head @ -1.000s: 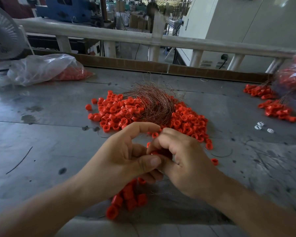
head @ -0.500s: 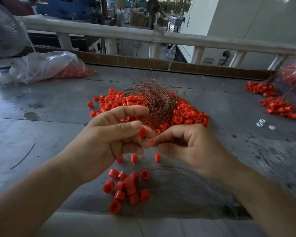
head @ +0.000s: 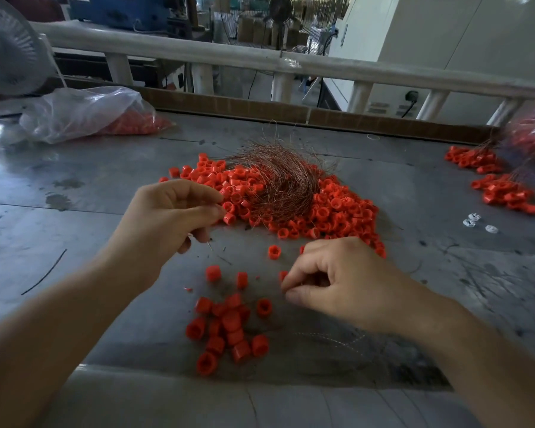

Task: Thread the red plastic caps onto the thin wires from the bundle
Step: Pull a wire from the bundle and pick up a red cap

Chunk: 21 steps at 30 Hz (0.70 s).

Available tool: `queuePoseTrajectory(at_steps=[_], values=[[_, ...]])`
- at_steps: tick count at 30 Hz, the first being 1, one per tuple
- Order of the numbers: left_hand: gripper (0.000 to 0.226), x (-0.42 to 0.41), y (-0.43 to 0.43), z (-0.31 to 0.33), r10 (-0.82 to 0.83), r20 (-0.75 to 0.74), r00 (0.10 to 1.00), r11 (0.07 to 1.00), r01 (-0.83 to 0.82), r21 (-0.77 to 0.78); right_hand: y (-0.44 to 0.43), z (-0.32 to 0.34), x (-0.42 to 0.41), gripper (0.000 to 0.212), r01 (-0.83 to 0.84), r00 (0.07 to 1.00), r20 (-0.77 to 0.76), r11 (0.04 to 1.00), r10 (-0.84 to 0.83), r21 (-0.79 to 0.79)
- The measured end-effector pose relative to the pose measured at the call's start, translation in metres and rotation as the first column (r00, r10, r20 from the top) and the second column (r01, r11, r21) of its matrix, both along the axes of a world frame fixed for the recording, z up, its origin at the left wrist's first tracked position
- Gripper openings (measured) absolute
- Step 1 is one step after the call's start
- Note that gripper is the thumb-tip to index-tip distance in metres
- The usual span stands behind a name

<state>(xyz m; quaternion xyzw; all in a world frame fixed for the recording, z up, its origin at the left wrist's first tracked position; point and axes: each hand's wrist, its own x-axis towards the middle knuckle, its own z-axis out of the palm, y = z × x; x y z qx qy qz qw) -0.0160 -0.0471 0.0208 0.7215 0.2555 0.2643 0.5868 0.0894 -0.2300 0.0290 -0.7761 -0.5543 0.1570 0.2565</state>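
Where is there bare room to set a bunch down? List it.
Bare: grey metal table left of the left hand, in front of the clear plastic bag; between the big pile of red plastic caps and the small white clips. Crowded: that pile, the copper wire bundle on it, the near cap cluster.

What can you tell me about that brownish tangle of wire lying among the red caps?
The wire bundle is a loose sheaf of very thin, coppery-brown strands, curved like a swept tuft, with stray ends sticking up at the back. It lies on the heap of red caps on the grey table, partly covering them. The left hand hovers at its left edge, pinching a thin wire; whether that touches the bundle is unclear.
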Motion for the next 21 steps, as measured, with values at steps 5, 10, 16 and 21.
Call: queuePoseTrajectory(at_steps=[5,10,16,21], values=[[0.022,0.006,0.009,-0.014,0.186,-0.167,0.968,0.841,-0.069,0.537,-0.004,0.001,0.001,0.016,-0.022,0.999,-0.025,0.996,0.02,-0.083],[0.028,0.008,0.019,-0.021,0.291,-0.22,0.931,0.737,-0.071,0.673,-0.005,0.005,0.007,0.049,0.034,0.995,-0.099,0.999,-0.035,-0.002],[0.017,0.01,0.027,-0.025,0.324,-0.341,0.882,0.732,-0.006,0.681,-0.005,0.008,0.015,0.044,0.145,0.986,-0.096,0.982,-0.134,0.118],[0.01,0.01,0.027,-0.024,0.306,-0.357,0.883,0.733,0.021,0.68,-0.003,0.009,0.02,0.031,0.251,0.967,-0.099,0.95,-0.236,0.188]])
